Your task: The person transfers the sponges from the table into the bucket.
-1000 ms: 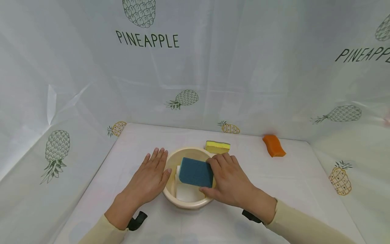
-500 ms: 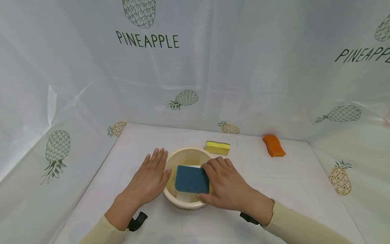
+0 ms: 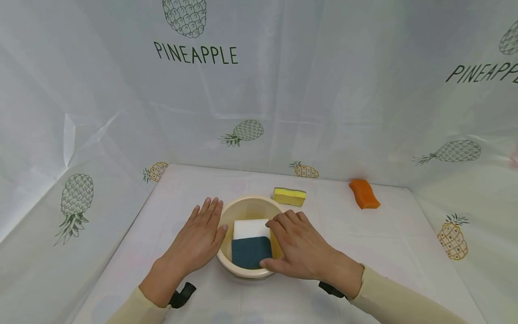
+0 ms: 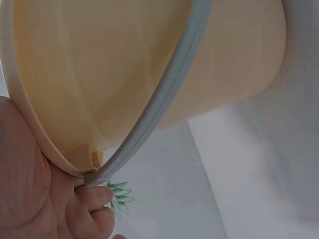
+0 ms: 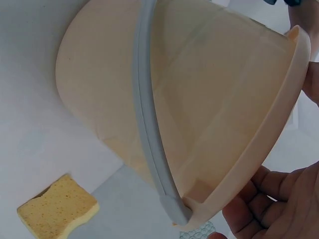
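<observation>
A cream bucket with a grey handle stands between the hands. Inside it a sponge with a dark blue face lies at the near side, partly over a white block. My left hand rests against the bucket's left rim, its fingers straight. At the right rim is my right hand, thumb out over the near edge and fingers loosely bent. Seen from the right wrist, its fingers lie outside the rim with nothing held.
Just behind the bucket lies a yellow sponge. An orange wavy sponge sits at the table's back right. White sheeting printed with pineapples hangs behind and at the sides.
The blue sponge has gone down into the bucket, out of my right hand's grip, and sits nearer the front. My right hand has shifted slightly down and left; the left hand stays still.
</observation>
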Available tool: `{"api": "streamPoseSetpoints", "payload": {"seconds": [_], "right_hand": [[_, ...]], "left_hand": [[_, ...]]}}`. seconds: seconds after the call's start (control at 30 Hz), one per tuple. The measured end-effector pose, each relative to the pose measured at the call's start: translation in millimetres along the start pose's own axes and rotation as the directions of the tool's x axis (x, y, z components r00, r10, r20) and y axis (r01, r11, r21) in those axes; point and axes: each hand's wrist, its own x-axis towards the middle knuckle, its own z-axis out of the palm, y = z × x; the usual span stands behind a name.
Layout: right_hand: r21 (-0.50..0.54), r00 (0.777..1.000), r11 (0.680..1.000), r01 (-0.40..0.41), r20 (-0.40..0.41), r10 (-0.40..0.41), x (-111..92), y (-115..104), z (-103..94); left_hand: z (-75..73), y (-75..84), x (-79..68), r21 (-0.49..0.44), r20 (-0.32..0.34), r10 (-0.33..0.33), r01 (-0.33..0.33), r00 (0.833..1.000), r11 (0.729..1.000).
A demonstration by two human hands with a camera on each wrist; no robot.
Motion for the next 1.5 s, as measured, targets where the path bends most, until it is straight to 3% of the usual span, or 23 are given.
{"api": "streamPoseSetpoints", "payload": {"seconds": [0.17, 0.43, 0.6, 0.83, 0.97, 1.13, 1.33, 1.5], "right_hand": [[-0.005, 1.000, 1.000, -0.006, 0.000, 0.006, -1, 0, 1.5], [-0.068, 0.996, 0.998, -0.005, -0.090, -0.002, -4, 13, 6.1], [-0.081, 0.988, 0.995, -0.065, -0.144, 0.053, -2, 37, 3.8], [-0.146, 0.962, 0.973, -0.176, -0.233, 0.139, 4, 91, 2.3], [-0.192, 0.954, 0.956, -0.220, -0.245, 0.171, 7, 119, 19.3], [-0.222, 0.958, 0.938, -0.265, -0.171, 0.230, 9, 141, 53.6], [-0.259, 0.956, 0.920, -0.294, -0.096, 0.279, 15, 152, 85.7], [-0.270, 0.951, 0.912, -0.308, -0.080, 0.298, 17, 153, 98.1]], "left_hand": [[-0.6, 0.3, -0.5, 0.001, -0.009, -0.002, 0.002, 1.000, 1.000], [-0.2, -0.1, -1.4, -0.014, -0.008, -0.012, 0.012, 1.000, 1.000], [0.0, -0.1, -1.4, -0.025, -0.006, -0.013, 0.013, 1.000, 1.000], [-0.8, 0.1, -1.7, -0.023, -0.006, -0.013, 0.013, 1.000, 1.000], [-1.1, 0.4, -1.7, -0.023, -0.004, -0.017, 0.017, 1.000, 1.000], [-0.2, 0.3, -1.5, -0.031, 0.000, -0.017, 0.017, 1.000, 0.999], [1.4, 0.3, -1.1, -0.032, 0.003, -0.014, 0.014, 1.000, 0.999], [1.8, 0.6, -1.0, -0.030, 0.000, -0.019, 0.019, 1.000, 0.999]]}}
